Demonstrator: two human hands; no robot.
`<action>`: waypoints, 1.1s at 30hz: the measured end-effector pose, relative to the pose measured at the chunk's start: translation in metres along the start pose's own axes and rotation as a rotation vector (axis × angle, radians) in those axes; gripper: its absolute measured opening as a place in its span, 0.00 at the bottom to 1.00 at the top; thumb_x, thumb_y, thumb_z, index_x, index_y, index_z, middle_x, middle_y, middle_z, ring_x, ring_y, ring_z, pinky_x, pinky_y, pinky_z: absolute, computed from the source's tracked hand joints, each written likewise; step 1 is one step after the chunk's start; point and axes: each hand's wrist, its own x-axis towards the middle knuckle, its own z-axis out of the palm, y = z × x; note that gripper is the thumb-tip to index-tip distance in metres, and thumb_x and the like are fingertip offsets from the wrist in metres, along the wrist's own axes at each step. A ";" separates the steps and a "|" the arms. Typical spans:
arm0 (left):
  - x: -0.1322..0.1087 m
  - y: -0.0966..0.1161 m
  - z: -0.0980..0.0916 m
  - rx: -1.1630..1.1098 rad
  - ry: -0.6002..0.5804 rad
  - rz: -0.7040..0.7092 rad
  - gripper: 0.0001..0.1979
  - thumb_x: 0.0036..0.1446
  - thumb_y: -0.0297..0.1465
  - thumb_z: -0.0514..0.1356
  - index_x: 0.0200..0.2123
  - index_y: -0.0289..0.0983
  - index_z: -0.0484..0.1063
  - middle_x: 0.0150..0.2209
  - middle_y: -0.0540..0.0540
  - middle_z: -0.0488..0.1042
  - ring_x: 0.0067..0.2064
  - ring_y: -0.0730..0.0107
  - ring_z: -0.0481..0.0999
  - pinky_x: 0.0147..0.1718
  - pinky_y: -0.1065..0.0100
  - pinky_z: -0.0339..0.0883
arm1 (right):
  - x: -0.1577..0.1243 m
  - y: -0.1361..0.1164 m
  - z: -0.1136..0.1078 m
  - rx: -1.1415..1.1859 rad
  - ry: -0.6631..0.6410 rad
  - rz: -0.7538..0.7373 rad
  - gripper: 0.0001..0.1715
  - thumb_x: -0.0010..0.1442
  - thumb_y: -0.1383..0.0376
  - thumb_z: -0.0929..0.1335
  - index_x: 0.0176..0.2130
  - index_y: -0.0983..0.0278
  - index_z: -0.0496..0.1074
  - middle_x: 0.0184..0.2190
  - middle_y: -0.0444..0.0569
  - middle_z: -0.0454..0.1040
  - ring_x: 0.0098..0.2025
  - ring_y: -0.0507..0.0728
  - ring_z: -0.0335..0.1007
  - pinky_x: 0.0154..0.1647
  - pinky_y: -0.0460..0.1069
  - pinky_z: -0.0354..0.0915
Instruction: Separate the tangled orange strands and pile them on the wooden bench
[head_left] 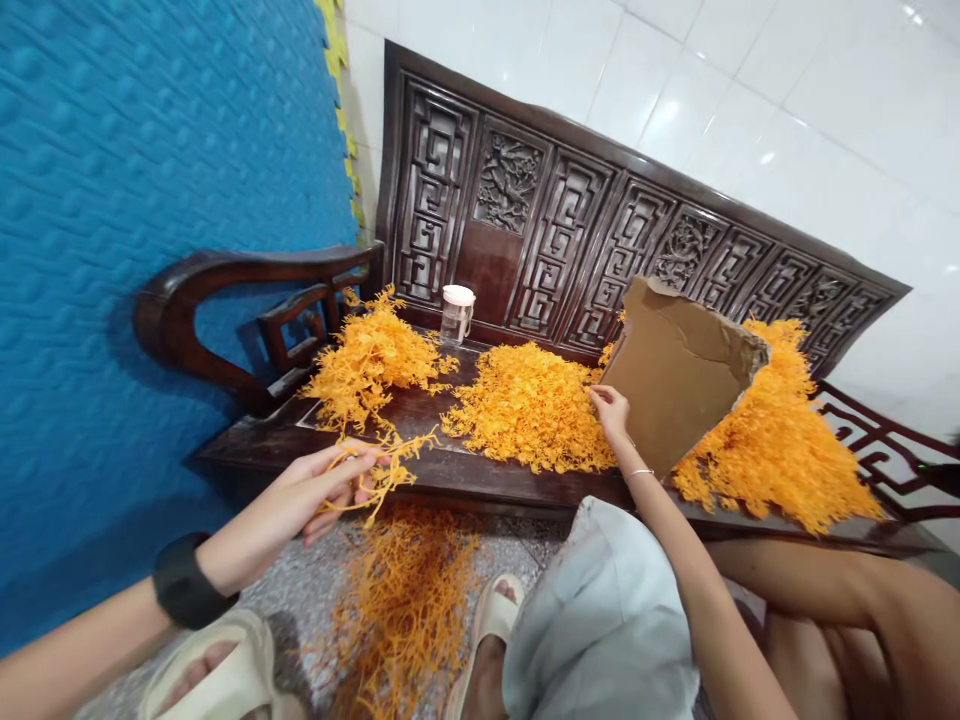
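My left hand is closed around a thin, branched orange sprig, whose ends stick out past the fingers. It is above the front edge of the dark wooden bench. My right hand is reached out to the right edge of the middle pile of small orange pieces, fingertips pinched together. Whatever they hold is too small to make out. Beside that hand a brown cardboard sheet stands tilted. At the bench's left end lies a looser heap of orange sprigs.
Right of the cardboard is a large orange heap. A clear bottle with a white lid stands by the carved bench back. Orange stems cover the floor between my feet. A blue mat lies left; bare limbs show lower right.
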 end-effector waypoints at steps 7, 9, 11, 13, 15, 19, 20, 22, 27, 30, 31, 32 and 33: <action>0.007 -0.002 0.003 -0.054 -0.017 -0.028 0.22 0.43 0.46 0.59 0.37 0.36 0.65 0.15 0.60 0.58 0.13 0.86 0.46 0.10 0.80 0.43 | 0.001 -0.002 0.005 -0.080 -0.114 -0.041 0.16 0.46 0.59 0.67 0.31 0.68 0.76 0.33 0.56 0.77 0.37 0.59 0.72 0.43 0.53 0.65; 0.008 -0.002 0.003 -0.064 -0.032 -0.012 0.20 0.45 0.45 0.59 0.36 0.36 0.66 0.16 0.60 0.60 0.12 0.86 0.47 0.10 0.81 0.44 | 0.002 -0.001 0.005 -0.110 -0.113 -0.032 0.17 0.46 0.60 0.66 0.33 0.69 0.76 0.34 0.56 0.77 0.37 0.59 0.71 0.42 0.53 0.65; 0.009 -0.001 0.004 -0.081 -0.043 -0.002 0.19 0.45 0.45 0.58 0.35 0.37 0.66 0.17 0.59 0.61 0.12 0.87 0.48 0.10 0.81 0.44 | 0.002 -0.002 0.004 -0.137 -0.108 -0.021 0.16 0.46 0.62 0.66 0.34 0.69 0.76 0.34 0.56 0.76 0.37 0.59 0.71 0.42 0.53 0.64; 0.009 0.002 0.006 -0.104 -0.049 0.005 0.18 0.45 0.45 0.59 0.33 0.37 0.65 0.17 0.59 0.62 0.12 0.87 0.48 0.09 0.81 0.45 | 0.001 -0.004 0.002 -0.162 -0.103 -0.020 0.14 0.46 0.63 0.66 0.32 0.68 0.76 0.34 0.55 0.76 0.37 0.59 0.70 0.43 0.53 0.63; 0.009 0.006 0.008 -0.134 -0.067 0.014 0.16 0.46 0.44 0.59 0.32 0.37 0.65 0.18 0.57 0.65 0.11 0.87 0.49 0.09 0.80 0.46 | 0.000 -0.009 0.001 -0.183 -0.093 -0.027 0.11 0.45 0.65 0.66 0.29 0.66 0.76 0.33 0.53 0.76 0.38 0.58 0.69 0.46 0.53 0.62; 0.013 0.013 0.013 -0.234 -0.138 0.024 0.11 0.51 0.39 0.57 0.33 0.38 0.63 0.23 0.52 0.71 0.11 0.86 0.51 0.09 0.80 0.48 | -0.001 -0.028 0.000 -0.188 -0.019 -0.048 0.12 0.46 0.67 0.65 0.31 0.67 0.75 0.36 0.54 0.75 0.42 0.58 0.67 0.49 0.55 0.59; 0.014 0.013 0.014 -0.260 -0.151 0.027 0.10 0.52 0.38 0.56 0.33 0.38 0.62 0.23 0.51 0.71 0.11 0.86 0.51 0.09 0.80 0.48 | -0.003 -0.037 0.001 -0.180 0.005 -0.057 0.13 0.47 0.67 0.65 0.33 0.68 0.75 0.38 0.55 0.74 0.43 0.58 0.66 0.50 0.55 0.58; 0.017 0.015 0.017 -0.299 -0.166 0.034 0.08 0.53 0.36 0.55 0.32 0.38 0.61 0.25 0.49 0.73 0.10 0.86 0.51 0.08 0.80 0.49 | -0.009 -0.062 0.006 -0.150 0.023 -0.079 0.14 0.49 0.65 0.64 0.34 0.69 0.74 0.39 0.56 0.74 0.42 0.58 0.66 0.48 0.53 0.60; 0.019 0.019 0.027 -0.305 -0.241 0.055 0.09 0.55 0.38 0.54 0.32 0.40 0.58 0.25 0.49 0.74 0.09 0.86 0.52 0.07 0.79 0.50 | -0.055 -0.154 0.025 0.210 -0.562 -0.202 0.13 0.53 0.59 0.66 0.33 0.65 0.74 0.35 0.50 0.75 0.39 0.54 0.69 0.42 0.49 0.63; 0.017 0.022 0.034 -0.273 -0.258 0.049 0.11 0.55 0.40 0.54 0.32 0.41 0.56 0.23 0.52 0.73 0.08 0.85 0.54 0.07 0.80 0.50 | -0.091 -0.195 0.036 0.332 -0.950 -0.154 0.17 0.53 0.54 0.67 0.36 0.65 0.74 0.34 0.48 0.75 0.37 0.52 0.70 0.41 0.47 0.63; 0.017 0.023 0.036 -0.260 -0.260 0.051 0.11 0.54 0.40 0.55 0.32 0.41 0.56 0.23 0.52 0.73 0.09 0.84 0.55 0.07 0.80 0.51 | -0.100 -0.203 0.039 0.365 -1.053 -0.122 0.20 0.54 0.52 0.66 0.36 0.66 0.74 0.33 0.48 0.75 0.35 0.51 0.70 0.39 0.47 0.64; 0.016 0.024 0.037 -0.247 -0.262 0.058 0.12 0.54 0.41 0.55 0.32 0.41 0.56 0.22 0.53 0.72 0.09 0.84 0.56 0.07 0.80 0.52 | -0.107 -0.207 0.042 0.396 -1.143 -0.090 0.23 0.54 0.50 0.65 0.35 0.66 0.73 0.31 0.48 0.75 0.32 0.51 0.70 0.37 0.47 0.64; 0.016 0.024 0.038 -0.236 -0.258 0.068 0.13 0.53 0.42 0.56 0.32 0.41 0.56 0.21 0.54 0.71 0.09 0.83 0.57 0.07 0.80 0.52 | -0.113 -0.210 0.045 0.424 -1.220 -0.067 0.26 0.54 0.47 0.64 0.34 0.67 0.73 0.29 0.48 0.75 0.30 0.50 0.70 0.34 0.46 0.64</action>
